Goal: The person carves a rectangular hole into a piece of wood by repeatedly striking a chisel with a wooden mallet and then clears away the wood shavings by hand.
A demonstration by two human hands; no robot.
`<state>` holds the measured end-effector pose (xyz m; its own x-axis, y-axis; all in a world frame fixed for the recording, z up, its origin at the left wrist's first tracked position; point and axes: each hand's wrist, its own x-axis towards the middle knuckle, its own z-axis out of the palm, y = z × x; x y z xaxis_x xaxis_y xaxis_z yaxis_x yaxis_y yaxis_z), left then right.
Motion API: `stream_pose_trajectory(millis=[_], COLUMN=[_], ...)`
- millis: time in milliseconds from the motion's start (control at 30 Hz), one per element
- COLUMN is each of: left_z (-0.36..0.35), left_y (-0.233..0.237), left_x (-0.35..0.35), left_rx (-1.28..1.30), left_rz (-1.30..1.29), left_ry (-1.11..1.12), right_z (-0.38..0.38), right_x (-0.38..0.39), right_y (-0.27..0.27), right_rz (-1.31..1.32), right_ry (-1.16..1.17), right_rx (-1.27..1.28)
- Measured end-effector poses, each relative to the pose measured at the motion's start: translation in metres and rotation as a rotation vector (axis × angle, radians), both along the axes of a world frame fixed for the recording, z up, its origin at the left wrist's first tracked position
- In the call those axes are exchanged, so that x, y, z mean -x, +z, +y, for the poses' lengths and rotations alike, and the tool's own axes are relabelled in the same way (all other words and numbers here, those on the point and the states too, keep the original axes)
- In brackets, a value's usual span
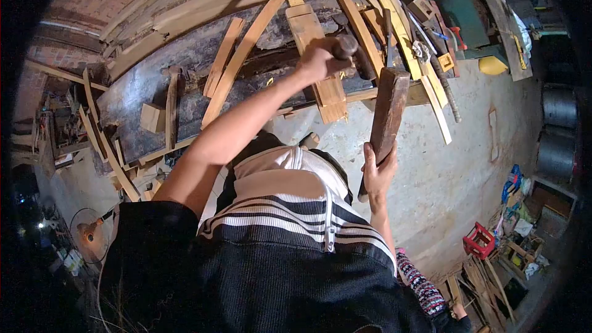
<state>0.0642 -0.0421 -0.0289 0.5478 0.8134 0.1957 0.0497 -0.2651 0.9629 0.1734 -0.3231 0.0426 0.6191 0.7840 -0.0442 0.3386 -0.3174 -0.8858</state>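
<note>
My left hand is closed around a tool handle with a rounded dark butt, raised toward the camera over the bench. The tool's working end is hidden beneath the hand. Under it lies a thick pale timber piece, with its near end reaching past the bench edge. In my right hand, fingers wrap the lower end of a squared dark wooden mallet. That block tilts upward in front of me, clear of the timber, its top end near the bench's front edge.
Long wooden strips lie across the dark workbench. A hammer and a wood block are on its left part. Yellow-edged slats jut off the right side. A red crate and another person's patterned sleeve appear lower right.
</note>
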Motion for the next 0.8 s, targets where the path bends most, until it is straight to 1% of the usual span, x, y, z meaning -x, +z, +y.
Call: stream_pose_trajectory(millis=[33, 67, 100, 167, 233, 300, 333, 367, 433, 467, 500, 567, 600, 633, 700, 767, 800], left_z=[0.006, 0.004, 0.002, -0.004, -0.013, -0.019, -0.015, -0.015, -0.034, -0.045, -0.051, -0.06, -0.069, -0.072, -0.074, -0.079, -0.081], left_y=[0.018, 0.034, 0.035, 0.036, 0.027, 0.012, -0.006, -0.024, 0.034, 0.057, 0.037, 0.035, 0.036, 0.037, 0.047, 0.042, 0.043], left_x=[0.006, 0.009, 0.011, 0.012, 0.009, 0.006, 0.0, 0.0, 0.009, 0.011, 0.01, 0.007, 0.004, 0.004, 0.005, 0.005, 0.005], left_rx=[-0.137, -0.022, -0.025, 0.013, -0.005, 0.027, 0.362, 0.363, 0.002, -0.15, -0.288, -0.753, -0.394, -0.39, -0.376, -0.396, -0.393], left_rz=[0.051, 0.19, 0.19, 0.306, 0.253, 0.102, -0.218, -0.214, 0.237, 0.133, 0.02, -0.208, -0.212, -0.212, 0.148, 0.151, 0.191], left_ry=[0.037, 0.056, 0.061, 0.058, 0.07, 0.003, -0.088, -0.085, -0.098, -0.11, -0.148, 0.02, -0.052, -0.048, -0.299, -0.297, -0.288], right_z=[-0.003, -0.004, -0.003, -0.001, 0.001, 0.006, 0.01, 0.013, 0.017, 0.024, 0.026, 0.023, 0.021, 0.018, 0.015, 0.011, 0.009], right_x=[-0.003, -0.006, -0.007, -0.007, -0.007, -0.007, -0.006, -0.007, -0.012, -0.005, -0.004, -0.011, -0.012, -0.013, -0.011, -0.004, -0.004], right_y=[-0.006, -0.008, -0.009, -0.01, -0.011, -0.002, 0.004, 0.011, 0.025, 0.047, 0.051, 0.047, 0.043, 0.037, 0.035, 0.037, 0.035], right_rz=[-0.069, -0.07, -0.068, -0.068, -0.041, -0.036, -0.031, -0.047, -0.092, -0.022, 0.013, -0.096, -0.096, -0.099, -0.1, 0.1, 0.048], right_ry=[0.033, 0.036, 0.035, 0.037, 0.03, 0.044, 0.056, 0.049, 0.059, 0.036, 0.022, 0.073, 0.075, 0.092, 0.116, -0.006, -0.033], right_rx=[-0.03, -0.032, 0.004, 0.041, 0.022, 0.008, -0.012, -0.051, -0.122, -0.176, -0.27, -0.347, -0.343, -0.325, -0.303, -0.159, -0.111])
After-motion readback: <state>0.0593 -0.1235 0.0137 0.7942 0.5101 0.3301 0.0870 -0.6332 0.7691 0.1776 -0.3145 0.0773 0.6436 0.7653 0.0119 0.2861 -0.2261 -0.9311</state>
